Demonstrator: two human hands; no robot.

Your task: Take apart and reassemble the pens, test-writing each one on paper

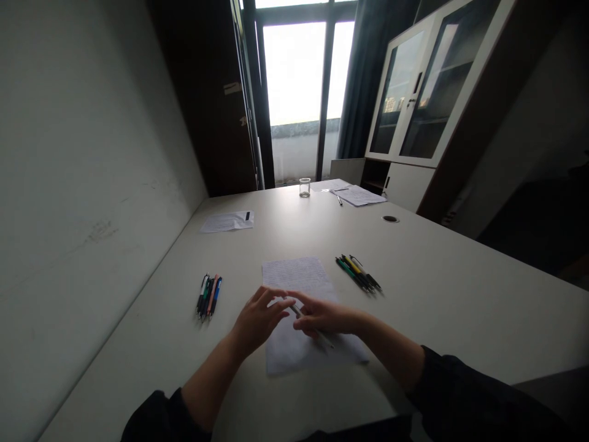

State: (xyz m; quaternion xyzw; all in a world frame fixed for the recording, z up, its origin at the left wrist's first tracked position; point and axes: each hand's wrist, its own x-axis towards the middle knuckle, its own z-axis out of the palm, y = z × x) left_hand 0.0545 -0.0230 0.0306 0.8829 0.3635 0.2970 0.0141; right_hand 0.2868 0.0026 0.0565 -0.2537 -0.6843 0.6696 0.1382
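Observation:
A light-coloured pen [297,310] slants between my two hands, over a sheet of paper [294,359] with lines of writing on its upper part. My right hand [324,316] is closed around the pen's middle, and its tip end points down toward the near right. At the pen's upper end, the fingertips of my left hand [260,319] come together in a pinch. Fingers of both hands overlap there, so the exact contact is partly hidden. To the left lies a group of pens [209,298]; another group of pens [359,274] lies right of the paper.
A clear glass [304,188] stands at the table's far edge. Stacked papers [359,195] with a pen [339,201] lie beside it. A sheet [227,221] rests at the far left, near the wall [92,184]. A round cable hole [390,219] is at the right.

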